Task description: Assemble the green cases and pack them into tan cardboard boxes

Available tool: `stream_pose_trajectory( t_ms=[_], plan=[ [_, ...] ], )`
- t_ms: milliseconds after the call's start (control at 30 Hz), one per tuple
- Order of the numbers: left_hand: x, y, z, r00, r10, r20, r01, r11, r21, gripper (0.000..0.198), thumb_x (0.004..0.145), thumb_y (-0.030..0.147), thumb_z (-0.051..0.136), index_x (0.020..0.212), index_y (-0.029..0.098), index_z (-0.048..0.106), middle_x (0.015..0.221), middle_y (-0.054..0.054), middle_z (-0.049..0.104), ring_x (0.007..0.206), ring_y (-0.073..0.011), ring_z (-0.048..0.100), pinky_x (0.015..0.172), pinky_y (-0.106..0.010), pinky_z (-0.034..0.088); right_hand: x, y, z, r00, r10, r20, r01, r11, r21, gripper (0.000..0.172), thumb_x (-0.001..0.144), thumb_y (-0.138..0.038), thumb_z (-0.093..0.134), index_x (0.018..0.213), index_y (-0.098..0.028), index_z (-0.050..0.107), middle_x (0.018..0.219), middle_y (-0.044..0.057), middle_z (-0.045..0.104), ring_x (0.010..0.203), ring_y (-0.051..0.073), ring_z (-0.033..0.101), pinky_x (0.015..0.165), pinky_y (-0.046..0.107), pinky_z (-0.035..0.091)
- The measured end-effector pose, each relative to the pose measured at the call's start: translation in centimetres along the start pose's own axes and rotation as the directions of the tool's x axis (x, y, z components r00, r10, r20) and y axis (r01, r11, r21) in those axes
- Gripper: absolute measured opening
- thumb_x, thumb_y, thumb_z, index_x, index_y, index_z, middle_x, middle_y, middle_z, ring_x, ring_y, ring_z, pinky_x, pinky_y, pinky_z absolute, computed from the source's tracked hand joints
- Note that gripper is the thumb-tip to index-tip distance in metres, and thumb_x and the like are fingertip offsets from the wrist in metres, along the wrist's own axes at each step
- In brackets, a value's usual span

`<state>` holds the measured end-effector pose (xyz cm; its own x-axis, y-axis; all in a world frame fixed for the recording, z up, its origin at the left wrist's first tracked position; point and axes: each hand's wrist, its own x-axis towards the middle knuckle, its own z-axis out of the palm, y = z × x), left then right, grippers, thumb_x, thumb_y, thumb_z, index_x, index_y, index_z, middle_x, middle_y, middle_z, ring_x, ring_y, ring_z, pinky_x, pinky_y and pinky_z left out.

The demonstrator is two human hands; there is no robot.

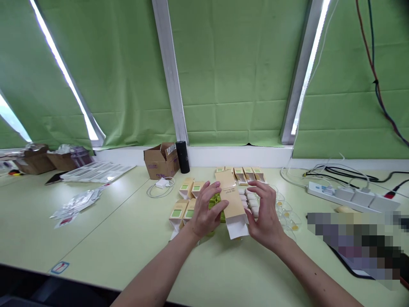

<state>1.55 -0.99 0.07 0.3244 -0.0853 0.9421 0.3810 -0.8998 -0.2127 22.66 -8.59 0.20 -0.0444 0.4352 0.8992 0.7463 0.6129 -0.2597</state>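
A flat-sided cream cardboard box (234,204) is held up before me, its top flap and white lower flap both out. My left hand (206,211) grips its left side, with the thumb on the front. My right hand (263,215) is at the lower right edge, its thumb against the box; the index finger is raised apart from it, and the lower fingers are partly hidden. Behind the box are green pieces (211,202) and rows of rounded white items (253,200). Similar cream boxes with green labels (177,212) stand to the left, and more boxes (248,172) line the back.
Clear plastic pieces (291,218) lie right of my right hand. Farther right are a power strip (338,194) with cables and a blurred-out object. At the back stand a brown carton (161,162) and black cylinder (182,157). Silvery packets (78,202) and white trays (99,171) lie left.
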Motion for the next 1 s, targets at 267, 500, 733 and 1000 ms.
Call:
stream_pose_trajectory(
  t_ms=[267, 500, 733, 1000],
  plan=[
    [0.5, 0.5, -0.3, 0.981, -0.188, 0.056, 0.192, 0.976, -0.097, 0.050, 0.093, 0.014, 0.065, 0.140, 0.028, 0.056, 0.139, -0.015, 0.060, 0.132, -0.0322, 0.062, 0.109, -0.054, 0.053, -0.3, -0.3, 0.2, 0.999, -0.028, 0.032, 0.023, 0.992, 0.125, 0.064, 0.090, -0.011, 0.058, 0.146, -0.032, 0.035, 0.155, 0.014, 0.048, 0.147, 0.038, 0.045, 0.116, 0.069, 0.041],
    [0.7, 1.1, -0.2, 0.804, -0.534, 0.263, 0.594, 0.692, -0.411, 0.048, 0.092, 0.036, 0.076, 0.135, 0.020, 0.063, 0.133, -0.016, 0.068, 0.122, -0.0329, 0.066, 0.105, -0.047, 0.054, -0.5, -0.6, 0.4, 0.990, 0.119, 0.072, -0.133, 0.963, 0.236, 0.054, 0.098, -0.021, 0.062, 0.144, -0.032, 0.036, 0.158, 0.015, 0.045, 0.152, 0.036, 0.041, 0.120, 0.067, 0.041],
    [0.2, 1.1, 0.2, 0.601, -0.670, 0.435, 0.779, 0.368, -0.508, 0.057, 0.091, 0.053, 0.077, 0.134, 0.016, 0.070, 0.119, -0.014, 0.076, 0.111, -0.0304, 0.067, 0.098, -0.040, 0.055, -0.5, -0.7, 0.6, 0.980, 0.155, 0.125, -0.184, 0.944, 0.274, 0.041, 0.101, -0.028, 0.061, 0.138, -0.031, 0.042, 0.149, 0.015, 0.049, 0.147, 0.035, 0.047, 0.118, 0.065, 0.045],
    [0.7, 0.8, 0.9, 0.477, -0.688, 0.547, 0.819, 0.124, -0.560, 0.070, 0.086, 0.059, 0.081, 0.137, 0.013, 0.070, 0.116, -0.015, 0.077, 0.105, -0.0266, 0.070, 0.095, -0.038, 0.057, -1.0, -0.6, 1.2, 0.936, 0.270, 0.225, -0.343, 0.841, 0.419, 0.039, 0.105, -0.037, 0.059, 0.141, -0.035, 0.044, 0.155, 0.012, 0.042, 0.148, 0.032, 0.045, 0.115, 0.059, 0.051]
  ],
)
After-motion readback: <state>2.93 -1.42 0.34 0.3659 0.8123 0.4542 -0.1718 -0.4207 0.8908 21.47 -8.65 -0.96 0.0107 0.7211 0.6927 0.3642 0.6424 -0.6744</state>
